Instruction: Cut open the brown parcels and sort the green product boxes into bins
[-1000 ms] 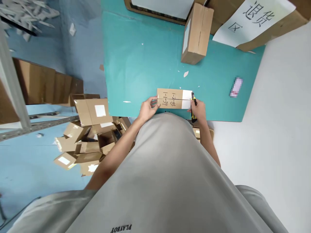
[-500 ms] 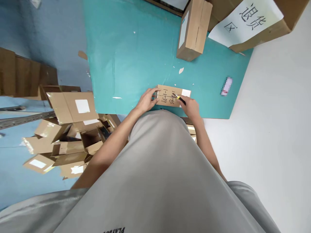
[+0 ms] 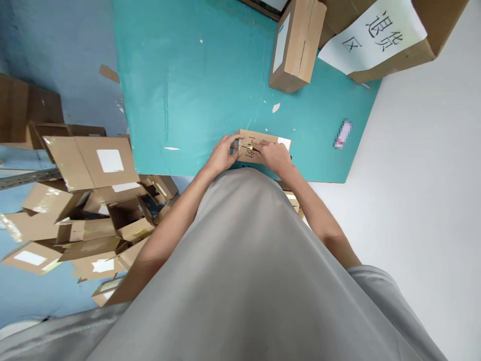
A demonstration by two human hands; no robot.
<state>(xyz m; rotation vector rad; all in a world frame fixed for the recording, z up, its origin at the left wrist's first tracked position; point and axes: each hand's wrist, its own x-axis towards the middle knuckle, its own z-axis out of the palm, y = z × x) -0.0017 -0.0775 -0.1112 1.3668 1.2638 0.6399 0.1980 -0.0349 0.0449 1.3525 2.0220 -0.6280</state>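
Observation:
A small cardboard box (image 3: 260,135) with handwritten black figures lies at the near edge of the green table, a white label on its right end. My left hand (image 3: 222,154) grips its left end, with the thumb low and the fingers along the far side. In my right hand (image 3: 277,157) is a yellow and black utility knife (image 3: 252,148), held over the top of the box. Its tip points left, close to my left fingers. Whether the blade is in the cardboard I cannot tell. My right hand covers much of the box's right half.
A taller closed carton (image 3: 298,47) stands at the back of the green table (image 3: 180,90), beside a large box bearing a paper sign (image 3: 372,37). A blurred pinkish item (image 3: 342,134) lies at right. Several discarded cartons (image 3: 90,230) are heaped on the left floor.
My right hand has slid left along the box with the utility knife, from near the label toward the left end. My left hand keeps its grip. The view has shifted slightly.

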